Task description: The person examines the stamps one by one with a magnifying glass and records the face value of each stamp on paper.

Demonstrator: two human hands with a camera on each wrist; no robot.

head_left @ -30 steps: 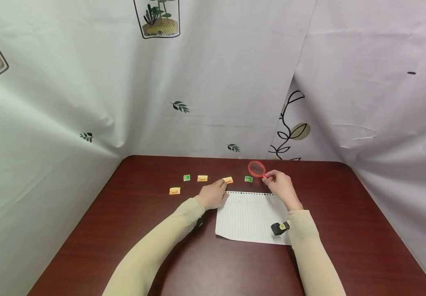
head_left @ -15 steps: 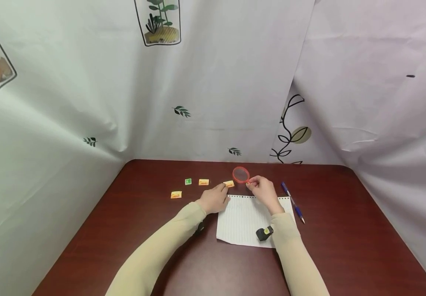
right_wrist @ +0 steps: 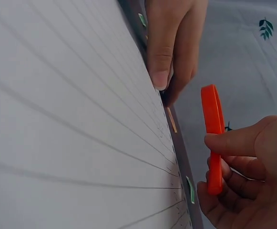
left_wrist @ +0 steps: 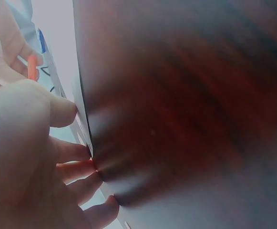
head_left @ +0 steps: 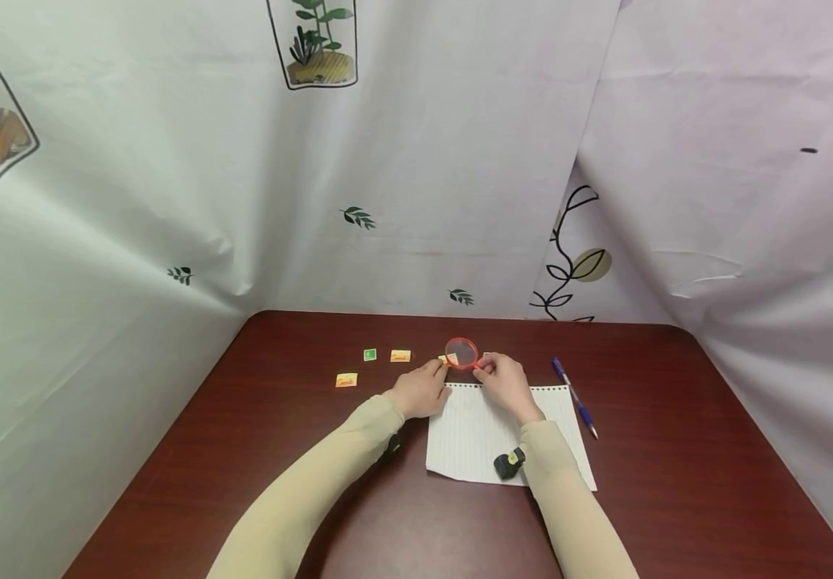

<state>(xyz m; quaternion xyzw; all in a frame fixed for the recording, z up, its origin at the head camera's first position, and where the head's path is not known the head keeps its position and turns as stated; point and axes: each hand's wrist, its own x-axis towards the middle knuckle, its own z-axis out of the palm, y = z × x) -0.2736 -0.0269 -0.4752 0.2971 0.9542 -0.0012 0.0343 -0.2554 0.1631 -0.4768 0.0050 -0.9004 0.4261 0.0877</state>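
"Head view: hazards listed?"
"Likely two. A slack pinch by the right hand, thumb against fingers on the handle of the red magnifying glass, would let the lens tip. A nudge from the left hand, fingers extended and slightly apart, would slide the yellow slip at its fingertips."
"Glass, location?"
"Toward the table's far edge: handle in the right hand, lens overlapping the slip, rim appearing just beside the left fingertips."
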